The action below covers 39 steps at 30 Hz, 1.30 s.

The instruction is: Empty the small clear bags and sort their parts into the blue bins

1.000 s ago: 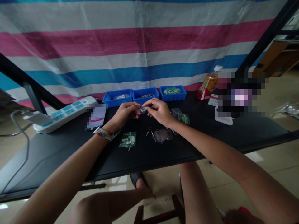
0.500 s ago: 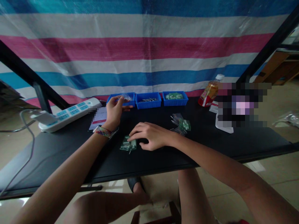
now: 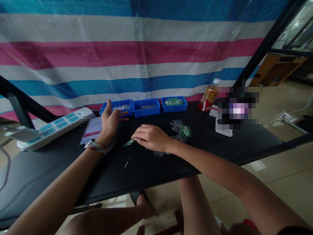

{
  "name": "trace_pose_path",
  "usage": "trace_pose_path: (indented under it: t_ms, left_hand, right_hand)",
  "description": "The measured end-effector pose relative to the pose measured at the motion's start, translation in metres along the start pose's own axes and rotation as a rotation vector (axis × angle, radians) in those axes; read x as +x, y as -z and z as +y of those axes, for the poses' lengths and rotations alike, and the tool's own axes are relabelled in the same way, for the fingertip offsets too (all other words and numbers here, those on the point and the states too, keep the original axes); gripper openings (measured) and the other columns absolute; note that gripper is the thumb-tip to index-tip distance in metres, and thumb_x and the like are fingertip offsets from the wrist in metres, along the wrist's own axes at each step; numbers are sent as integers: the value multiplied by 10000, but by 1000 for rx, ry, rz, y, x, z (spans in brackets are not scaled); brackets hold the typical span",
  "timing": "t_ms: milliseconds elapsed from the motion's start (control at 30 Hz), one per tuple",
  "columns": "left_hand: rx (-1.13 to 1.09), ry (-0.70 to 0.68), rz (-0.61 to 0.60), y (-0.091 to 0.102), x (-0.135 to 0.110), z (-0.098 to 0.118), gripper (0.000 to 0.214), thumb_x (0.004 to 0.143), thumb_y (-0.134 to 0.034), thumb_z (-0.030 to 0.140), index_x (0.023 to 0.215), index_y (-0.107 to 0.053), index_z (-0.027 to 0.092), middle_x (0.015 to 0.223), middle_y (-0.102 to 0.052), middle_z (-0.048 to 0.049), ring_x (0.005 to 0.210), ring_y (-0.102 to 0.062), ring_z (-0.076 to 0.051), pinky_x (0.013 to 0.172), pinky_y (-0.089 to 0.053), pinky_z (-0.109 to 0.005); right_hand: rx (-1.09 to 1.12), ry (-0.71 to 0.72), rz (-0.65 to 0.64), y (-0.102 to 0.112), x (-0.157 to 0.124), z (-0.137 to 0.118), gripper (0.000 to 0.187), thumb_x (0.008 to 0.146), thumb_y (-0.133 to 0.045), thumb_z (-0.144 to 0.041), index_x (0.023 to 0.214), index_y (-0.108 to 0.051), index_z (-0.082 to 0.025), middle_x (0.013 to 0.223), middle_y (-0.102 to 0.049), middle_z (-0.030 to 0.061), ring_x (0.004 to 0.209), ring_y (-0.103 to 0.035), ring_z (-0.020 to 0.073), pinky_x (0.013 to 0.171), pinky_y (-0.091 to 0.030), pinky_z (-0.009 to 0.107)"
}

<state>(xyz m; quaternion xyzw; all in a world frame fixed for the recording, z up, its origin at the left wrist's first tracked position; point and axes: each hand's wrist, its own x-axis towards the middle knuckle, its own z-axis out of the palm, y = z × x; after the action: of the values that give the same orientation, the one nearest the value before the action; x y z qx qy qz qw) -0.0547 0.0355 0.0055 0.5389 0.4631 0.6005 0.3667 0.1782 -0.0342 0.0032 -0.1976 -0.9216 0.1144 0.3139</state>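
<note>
Since the earlier frame, the right hand (image 3: 154,138) has drawn the green packet (image 3: 128,143) up edge-on, and the left hand (image 3: 110,120) has released the clear plastic it held over the left blue bin (image 3: 126,113).

Right hand: fingertips closed on the near edge of the green packet, which sits tilted at the middle of the worktop (image 3: 107,176). Left hand: wide, fingers spread, nothing held; positioned at the left end of the left blue bin.

Single metal pin (image 3: 127,161): lies exposed on the worktop, nearer the front edge than the green packet. Clear packet (image 3: 161,154): beneath the right wrist, partly hidden. Second green packet (image 3: 185,131): beyond the right forearm, among other clear packets.

Rear row, left to right: left blue bin, containing clear bags (image 3: 121,107); middle blue bin (image 3: 147,113), containing metal pins (image 3: 148,107); right blue bin (image 3: 174,108), containing green packets (image 3: 174,101).

Outer positions: power strip (image 3: 57,126) at left; bottle (image 3: 207,97) upright at right. Striped sheet (image 3: 122,54) hangs behind.
</note>
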Motion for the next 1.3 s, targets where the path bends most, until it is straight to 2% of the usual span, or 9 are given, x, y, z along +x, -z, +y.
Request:
trace_pose_path:
  t_ms: [100,167,233,333,467,700,967,1100,1300]
  left_hand:
    - [100,-51,78,-7,-10,11,447,864,-758,340,1282,-658,217,1258,-720,-85,827,-740,-209,614,-554,-299]
    - [110,-62,-45,-11,-14,16,279,916,-715,425,1064,-736,189,1038,-753,-82,752,-708,-182,622,-554,-286]
    - [49,-20,-202,-15,-17,19,374,948,-665,544,931,-756,181,854,-722,-74,712,-685,-184,635,-572,-293]
    - [-5,57,-361,-22,-22,20,427,900,-734,595,946,-768,172,871,-731,-77,769,-702,-208,664,-606,-314]
    - [54,34,-411,-30,-29,22,366,780,-900,459,951,-747,174,883,-742,-47,753,-696,-183,684,-595,-297]
    - [118,3,-429,-31,-30,27,330,818,-864,475,839,-731,173,679,-681,-19,602,-632,-153,626,-511,-278]
    - [112,145,-487,-30,-29,22,663,987,-528,721,612,-661,191,583,-674,-104,532,-620,-185,519,-480,-285]
    - [44,202,-430,-30,-30,24,529,914,-658,647,761,-747,148,788,-783,-147,603,-678,-193,523,-498,-274]
    - [16,185,-411,-33,-33,23,349,772,-827,487,826,-776,146,771,-765,-101,639,-678,-188,557,-498,-273]
  right_hand:
    - [238,-209,194,-3,2,8,170,1103,-583,-237,1060,-742,-198,1100,-783,78,1012,-740,199,929,-578,341]
    - [484,-387,317,-6,4,19,147,1080,-614,-285,1025,-720,-200,966,-765,49,869,-766,181,798,-622,310]
    - [763,-551,408,-9,6,31,175,1059,-647,-350,984,-687,-198,836,-728,14,752,-776,170,707,-654,293]
    - [1068,-691,502,-10,8,45,190,1010,-725,-352,952,-648,-189,802,-717,-4,700,-789,160,735,-694,307]
    - [1228,-768,542,-6,8,47,181,996,-740,-323,983,-618,-190,834,-734,1,699,-799,158,748,-703,312]
    - [1019,-739,380,3,5,40,335,872,-848,-429,993,-633,-202,862,-733,-8,541,-714,117,454,-549,197]
    - [843,-561,511,-2,5,45,282,880,-806,-435,964,-640,-222,832,-680,-30,619,-741,131,547,-595,225]
    - [742,-519,504,-2,3,46,179,911,-773,-369,1004,-736,-221,984,-746,29,808,-761,159,684,-647,271]
    - [644,-525,531,3,1,51,134,903,-728,-259,999,-816,-224,1375,-683,88,923,-738,174,710,-686,308]
